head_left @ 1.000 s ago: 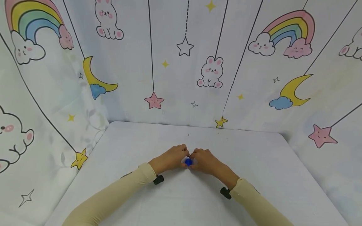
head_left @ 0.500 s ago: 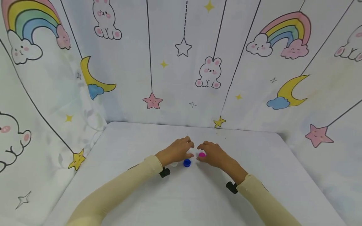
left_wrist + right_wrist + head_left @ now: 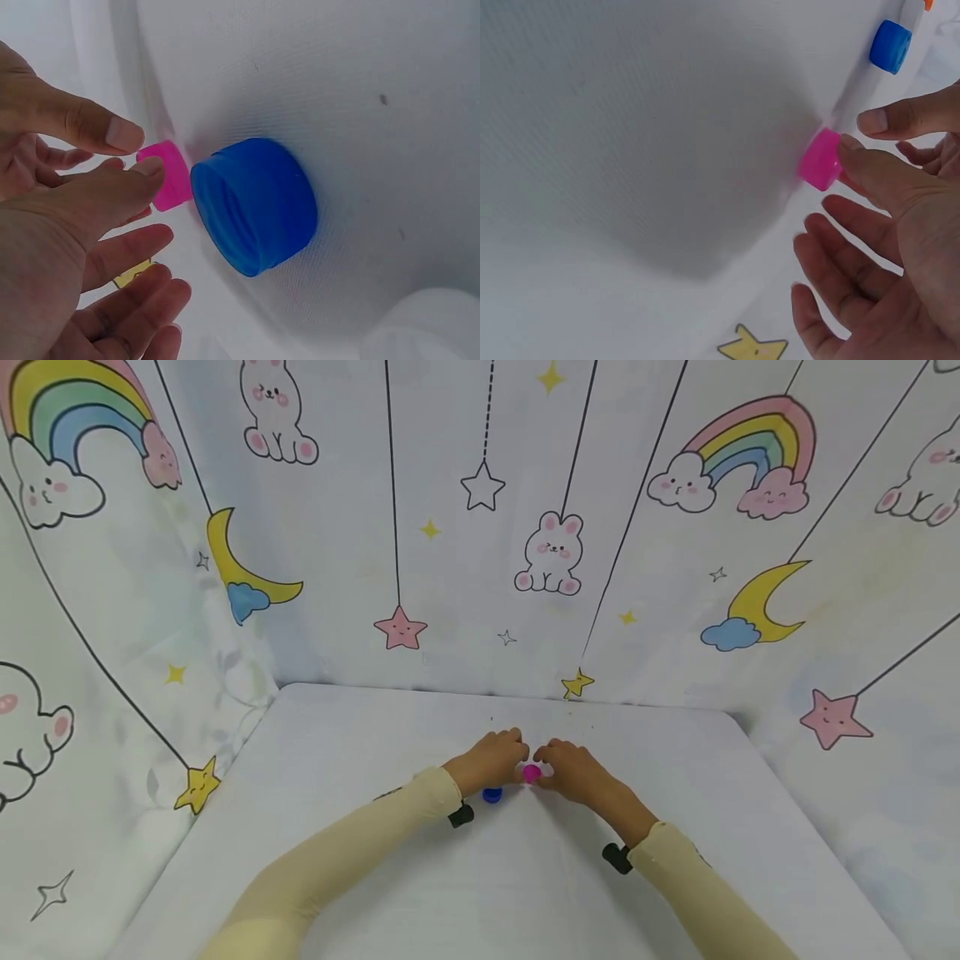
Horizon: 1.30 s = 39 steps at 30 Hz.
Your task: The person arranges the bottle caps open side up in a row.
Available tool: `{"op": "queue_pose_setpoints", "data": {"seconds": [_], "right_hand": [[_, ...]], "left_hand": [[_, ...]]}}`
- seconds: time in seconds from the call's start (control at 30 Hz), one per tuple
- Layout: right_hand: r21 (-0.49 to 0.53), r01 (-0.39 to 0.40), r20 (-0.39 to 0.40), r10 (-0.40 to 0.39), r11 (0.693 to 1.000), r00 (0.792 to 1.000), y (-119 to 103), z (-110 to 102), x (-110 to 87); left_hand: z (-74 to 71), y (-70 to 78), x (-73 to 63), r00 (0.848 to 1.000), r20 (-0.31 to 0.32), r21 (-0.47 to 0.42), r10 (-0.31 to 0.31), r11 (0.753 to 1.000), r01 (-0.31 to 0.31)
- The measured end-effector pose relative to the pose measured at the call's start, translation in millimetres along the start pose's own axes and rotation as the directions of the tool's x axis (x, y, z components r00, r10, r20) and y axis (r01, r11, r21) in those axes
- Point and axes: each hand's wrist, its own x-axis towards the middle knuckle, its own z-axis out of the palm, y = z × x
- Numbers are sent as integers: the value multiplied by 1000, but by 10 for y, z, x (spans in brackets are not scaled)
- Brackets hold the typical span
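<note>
A small pink bottle cap (image 3: 531,774) sits on the white table between my two hands. My left hand (image 3: 491,762) is at its left side, the thumb overlapping the pink cap (image 3: 174,176) in the left wrist view, the other fingers loosely spread. At its right side is my right hand (image 3: 573,770), its thumb (image 3: 862,161) at the edge of the pink cap (image 3: 821,160) and its fingers loosely bent apart from it. A blue cap (image 3: 255,206), hollow side up, stands beside the left hand; the forearm partly covers it in the head view.
Near the corner of the left wrist view is a whitish round cap (image 3: 424,334). A bit of something orange (image 3: 928,4) shows past the blue cap (image 3: 891,46) in the right wrist view. A printed cloth backdrop (image 3: 480,568) rises behind the table (image 3: 375,893).
Both hands have left the blue cap and shifted right to the pink cap. The left hand has come in closer to the right one. The blue cap stays on the table.
</note>
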Motion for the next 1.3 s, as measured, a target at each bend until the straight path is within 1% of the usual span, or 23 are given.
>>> {"op": "queue_pose_setpoints", "data": {"seconds": [0.1,0.23,0.37,0.53,0.63,0.9,1.1,1.2,1.3], "right_hand": [[-1,10,0,-10,1000,1000,24,21,-5],[7,17,-9,-17,1000,1000,41,43,-4],[20,16,-13,-15,1000,1000,50,70,9],[28,-5,-16,5,1000,1000,40,89,12],[23,-16,-14,16,1000,1000,37,97,9],[28,-7,-20,8,1000,1000,36,99,7],[37,-9,-22,10,999,1000,48,117,17],[40,-8,-13,9,999,1000,49,98,12],[48,-15,8,15,999,1000,49,55,5]], "left_hand": [[18,12,20,1000,9,1,-9,1000,9],[48,30,40,1000,4,13,1,1000,-1],[82,52,53,1000,-9,57,10,998,-9],[126,71,74,1000,-29,120,7,993,-4],[138,85,75,1000,-25,137,2,991,2],[125,107,74,999,-36,124,-6,992,10],[108,126,63,999,-37,138,-8,990,13],[120,128,50,999,-51,145,-4,989,12],[134,126,27,997,-82,152,12,988,1]]}}
